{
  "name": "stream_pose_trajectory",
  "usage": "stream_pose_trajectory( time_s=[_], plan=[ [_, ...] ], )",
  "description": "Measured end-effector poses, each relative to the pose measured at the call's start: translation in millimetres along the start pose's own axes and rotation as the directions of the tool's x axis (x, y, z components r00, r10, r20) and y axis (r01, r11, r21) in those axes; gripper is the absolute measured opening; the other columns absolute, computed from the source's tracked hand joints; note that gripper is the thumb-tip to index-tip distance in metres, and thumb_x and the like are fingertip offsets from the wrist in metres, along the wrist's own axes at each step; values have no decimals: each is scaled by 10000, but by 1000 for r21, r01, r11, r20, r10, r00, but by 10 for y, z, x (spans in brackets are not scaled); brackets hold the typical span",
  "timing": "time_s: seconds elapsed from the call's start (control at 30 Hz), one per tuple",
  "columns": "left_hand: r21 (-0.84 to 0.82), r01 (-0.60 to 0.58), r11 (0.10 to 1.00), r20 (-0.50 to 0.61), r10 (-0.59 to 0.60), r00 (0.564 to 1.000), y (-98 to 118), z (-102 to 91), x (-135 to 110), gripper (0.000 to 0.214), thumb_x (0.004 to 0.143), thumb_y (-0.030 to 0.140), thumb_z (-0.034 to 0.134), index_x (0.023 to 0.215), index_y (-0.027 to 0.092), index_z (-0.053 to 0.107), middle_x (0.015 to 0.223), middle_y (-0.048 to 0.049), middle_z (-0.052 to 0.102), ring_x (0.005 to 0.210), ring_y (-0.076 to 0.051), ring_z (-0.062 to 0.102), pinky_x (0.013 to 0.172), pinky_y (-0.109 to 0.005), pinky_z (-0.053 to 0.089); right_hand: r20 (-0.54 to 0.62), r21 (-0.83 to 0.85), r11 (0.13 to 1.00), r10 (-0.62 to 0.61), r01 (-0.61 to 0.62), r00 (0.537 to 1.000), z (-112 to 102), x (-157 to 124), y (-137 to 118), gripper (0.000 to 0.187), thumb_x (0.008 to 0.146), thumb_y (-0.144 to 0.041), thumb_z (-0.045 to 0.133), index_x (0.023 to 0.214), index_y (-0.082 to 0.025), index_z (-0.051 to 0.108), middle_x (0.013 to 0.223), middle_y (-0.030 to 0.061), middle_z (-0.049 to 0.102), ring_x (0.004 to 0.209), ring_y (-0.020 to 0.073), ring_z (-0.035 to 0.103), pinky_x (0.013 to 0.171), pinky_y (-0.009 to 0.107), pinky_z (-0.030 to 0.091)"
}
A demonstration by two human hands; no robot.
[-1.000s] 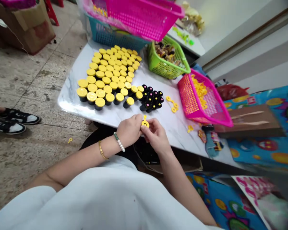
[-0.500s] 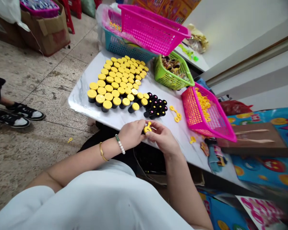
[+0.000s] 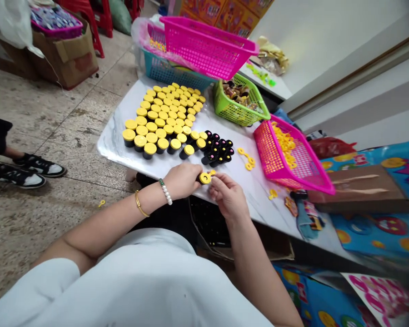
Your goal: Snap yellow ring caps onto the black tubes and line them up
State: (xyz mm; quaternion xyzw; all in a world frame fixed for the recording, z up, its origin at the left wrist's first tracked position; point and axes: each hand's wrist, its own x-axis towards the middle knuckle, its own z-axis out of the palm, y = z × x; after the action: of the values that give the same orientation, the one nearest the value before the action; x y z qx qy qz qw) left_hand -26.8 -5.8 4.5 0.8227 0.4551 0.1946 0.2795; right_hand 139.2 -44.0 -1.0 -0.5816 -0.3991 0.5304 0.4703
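My left hand (image 3: 187, 180) grips a small black container with a yellow cap (image 3: 205, 178) at the table's front edge. A small yellow ring-ended wand (image 3: 211, 173) lies against the cap, its narrow end pointing right. My right hand (image 3: 230, 197) is closed, with thumb and fingertips at that narrow end; the exact contact is partly hidden. Beyond my hands stand many black containers with yellow caps (image 3: 162, 122) in close rows. Beside them is a cluster of narrow black pieces (image 3: 218, 149) with pink or yellow dots. Several loose yellow wands (image 3: 248, 160) lie to their right.
A pink basket (image 3: 269, 156) of yellow pieces stands at the right, a green basket (image 3: 238, 116) of brown pieces behind it. Pink and blue baskets (image 3: 177, 75) are stacked at the back. Cardboard boxes (image 3: 71, 59) and another person's shoes (image 3: 37, 165) are on the left floor.
The wand on the held container has swung from pointing up to pointing right. My right hand has shifted slightly down, its fingers now more curled. The whole view has moved slightly.
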Motion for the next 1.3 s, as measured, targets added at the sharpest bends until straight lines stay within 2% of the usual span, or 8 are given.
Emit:
stream_pose_trajectory(
  time_s=[0.2, 0.37, 0.57, 0.67, 0.83, 0.97, 1.13, 1.3],
  plan=[
    [-33, 83, 996, -155, -87, 984, 48, 119, -73, 496, 819, 317, 696, 1258, 168, 519, 1096, -81, 698, 951, -236, 673, 732, -308, 512, -52, 25, 999, -44, 45, 998, 33, 20, 44, 376, 622, -327, 851, 909, -192, 650, 619, -68, 549, 452, 60, 455, 383, 180, 352],
    [-78, 55, 995, -224, -71, 972, 50, 236, -105, 235, 861, 323, 678, 1048, 193, 619, 1009, -32, 704, 919, -199, 671, 764, -297, 514, -45, 123, 992, 24, -19, 999, -51, 60, 22, 295, 687, -413, 794, 803, -169, 676, 658, -9, 612, 514, 82, 537, 397, 173, 396],
    [-93, -42, 995, -203, 23, 979, 58, 203, -110, 262, 877, 263, 653, 1138, 241, 645, 1091, -15, 706, 981, -182, 663, 811, -284, 521, 241, 31, 964, 247, -262, 938, -269, 330, -178, 389, 600, -440, 859, 710, -158, 616, 599, -3, 621, 487, 77, 538, 379, 152, 390],
    [-122, -28, 992, -177, 6, 984, 72, 205, -83, 187, 875, 261, 648, 1058, 245, 681, 1055, -3, 712, 947, -175, 667, 799, -277, 517, 334, -143, 963, 264, -228, 905, -220, 373, -228, 466, 585, -483, 868, 715, -183, 536, 529, -33, 592, 433, 89, 524, 361, 166, 380],
    [-107, 16, 994, -184, -35, 982, 65, 261, -40, 152, 868, 255, 636, 1002, 202, 685, 1011, -20, 713, 924, -185, 664, 766, -276, 509, 80, -360, 932, -19, 46, 997, 27, 239, -67, 461, 755, -621, 687, 754, -227, 446, 500, -81, 502, 359, 77, 416, 333, 192, 296],
    [-85, -2, 996, -203, -15, 979, 58, 274, -42, 174, 878, 265, 611, 1024, 199, 682, 1000, -21, 709, 910, -183, 664, 744, -272, 502, -70, -394, 910, -167, 126, 984, 80, 167, 58, 450, 811, -658, 600, 762, -233, 461, 534, -67, 505, 400, 86, 440, 357, 207, 333],
    [-81, -40, 996, -220, 22, 975, 46, 270, -74, 180, 884, 301, 607, 1023, 220, 685, 1006, -22, 702, 896, -170, 659, 745, -262, 494, 164, -69, 995, 82, -72, 983, -103, 150, -23, 475, 769, -686, 634, 869, -228, 553, 554, -50, 582, 454, 121, 566, 432, 239, 492],
    [-83, -29, 996, -200, 12, 980, 30, 267, -81, 196, 898, 331, 616, 1047, 225, 685, 1009, -27, 702, 901, -169, 656, 747, -261, 487, 307, -28, 990, 138, -136, 942, -228, 162, -112, 446, 699, -534, 796, 911, -204, 582, 679, -3, 686, 590, 138, 670, 560, 249, 553]
  ],
)
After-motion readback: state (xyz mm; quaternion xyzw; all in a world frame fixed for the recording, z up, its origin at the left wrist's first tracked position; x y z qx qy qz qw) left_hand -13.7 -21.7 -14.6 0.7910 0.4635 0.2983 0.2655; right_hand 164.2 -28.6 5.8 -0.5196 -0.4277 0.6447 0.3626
